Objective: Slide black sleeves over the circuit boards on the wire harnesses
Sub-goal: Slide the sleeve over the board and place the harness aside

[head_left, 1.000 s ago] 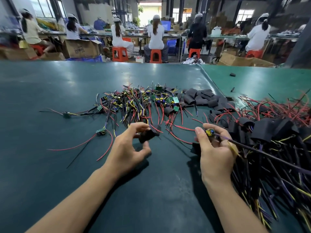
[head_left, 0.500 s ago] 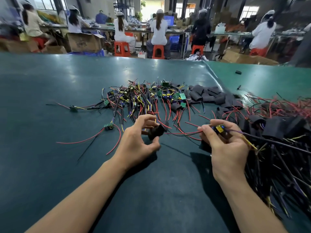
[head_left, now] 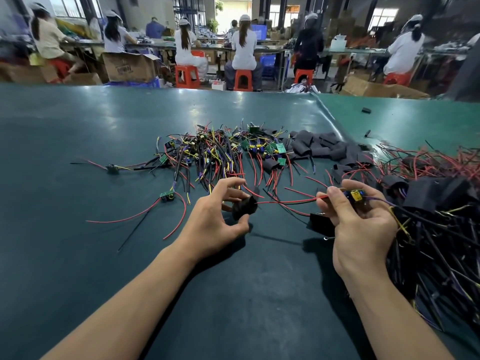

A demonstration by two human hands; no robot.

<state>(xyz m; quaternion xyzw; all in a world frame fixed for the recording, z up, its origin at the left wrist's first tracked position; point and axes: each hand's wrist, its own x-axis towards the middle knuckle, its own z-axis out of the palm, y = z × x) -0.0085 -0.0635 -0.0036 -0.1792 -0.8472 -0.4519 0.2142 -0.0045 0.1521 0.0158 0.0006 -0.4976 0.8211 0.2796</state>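
Dark green matting (head_left: 109, 255) covers a wide workbench in a factory hall, and a lighter green sheet (head_left: 415, 118) overlaps it at the far right. Beyond the bench seven workers sit with their backs turned at long tables, with five orange stools (head_left: 242, 79) showing under them and one open cardboard box (head_left: 127, 66) on the floor. Two bare forearms reach in from the bottom edge. The left hand (head_left: 215, 219) holds one black sleeve (head_left: 244, 207) pinched between thumb and curled fingers, its open end facing right. The right hand (head_left: 361, 222) pinches one circuit board (head_left: 355, 195) carrying a yellow part between thumb and fingertips, at the same height and well apart from the sleeve. Two leads, one red wire (head_left: 285, 202) and one black beside it, run from the board leftward to the mouth of the sleeve. Behind the hands lies one tangled heap of unsleeved harnesses (head_left: 215, 154) with small green boards, too many to count; two single harnesses (head_left: 166, 195) lie apart to its left. Just right of the heap sits a loose pile of empty sleeves (head_left: 319, 145), also too many to count. Along the right edge is a larger heap of finished harnesses (head_left: 436, 203) in black sleeves. Two small black pieces (head_left: 366, 110) lie on the lighter sheet.
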